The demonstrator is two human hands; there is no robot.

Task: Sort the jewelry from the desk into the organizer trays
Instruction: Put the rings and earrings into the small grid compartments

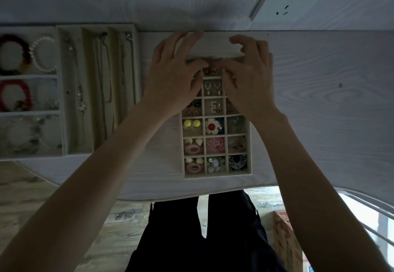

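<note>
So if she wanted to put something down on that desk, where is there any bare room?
The widest bare patch of desk lies right of the grid tray, out to the picture's edge. A narrower strip runs between that tray and the necklace tray. Crowded: the grid tray's far end, where the left hand and right hand meet, and the bracelet tray at far left.

You're in a home room: beyond your fingertips a wall outlet, left of them velvet jewelry trays on a white desk.
</note>
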